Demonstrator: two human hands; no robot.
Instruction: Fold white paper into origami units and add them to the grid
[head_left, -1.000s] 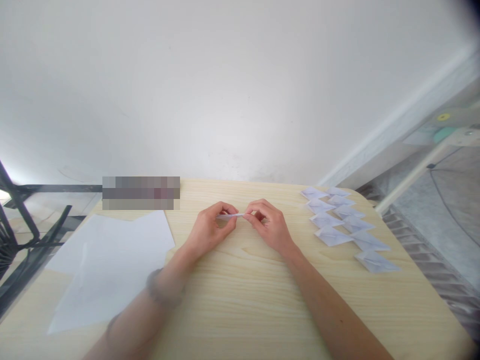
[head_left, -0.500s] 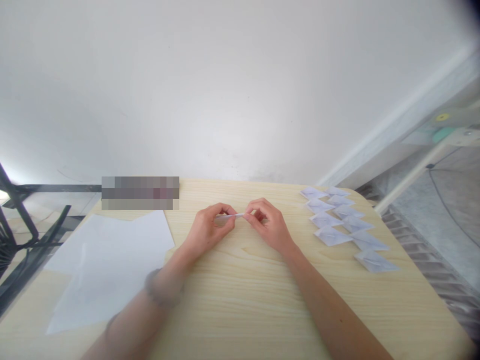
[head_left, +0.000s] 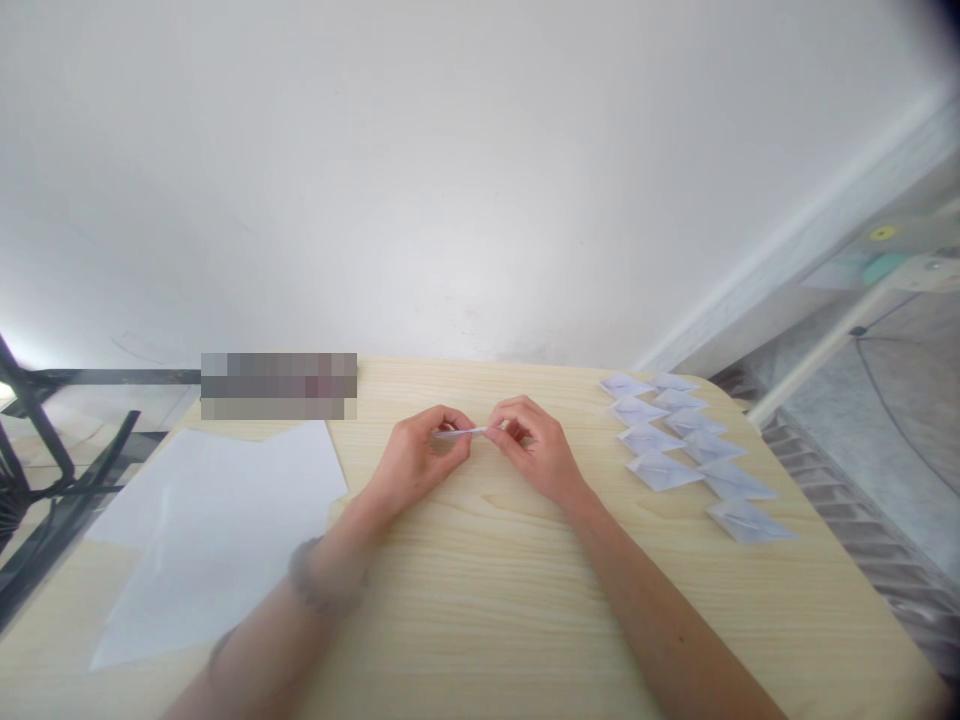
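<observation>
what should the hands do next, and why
Probably a small pinch along the edge of the thin white paper with the right hand, while the left hand steadies it. Both hands grip it close together, it shows nearly edge-on, and the white pieces at right look folded, so firming a crease seems sensible.

Soft, bright light washes the wall; from here, the bracelet looks hazy, one patch pixelated.

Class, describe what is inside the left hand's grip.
Inside the left hand, a white paper piece shows edge-on, reaching the right hand; parts pinched in either grip are covered, so unseen.
</observation>
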